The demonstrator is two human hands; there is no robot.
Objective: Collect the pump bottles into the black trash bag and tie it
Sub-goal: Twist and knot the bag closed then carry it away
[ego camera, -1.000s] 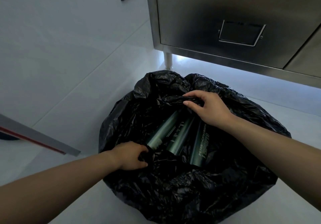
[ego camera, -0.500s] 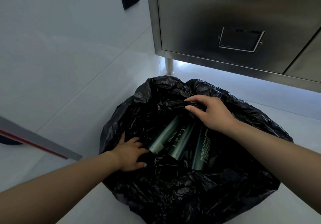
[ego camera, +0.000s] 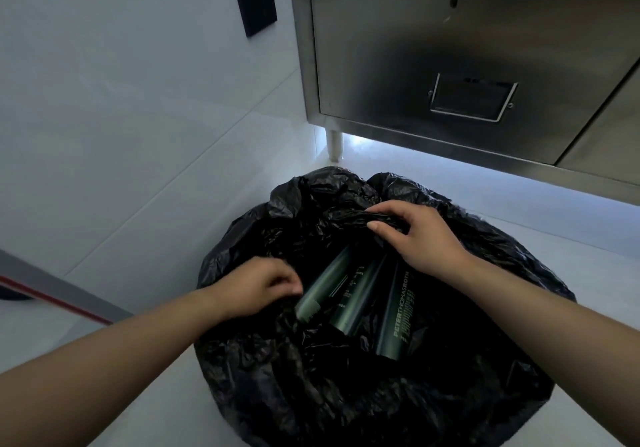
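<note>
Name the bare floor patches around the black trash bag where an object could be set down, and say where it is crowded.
Free: the pale floor left of the black trash bag, up to the wall; the strip between bag and steel cabinet. Crowded: the bag's mouth, where the left hand, right hand and three green bottles sit close together.

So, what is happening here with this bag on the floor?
A person is closing a black trash bag that lies on the floor in front of a steel cabinet. Three dark green bottles lie inside. The right hand pinches the far edge; the left hand gathers the near edge. The bag is not tied yet.
</note>
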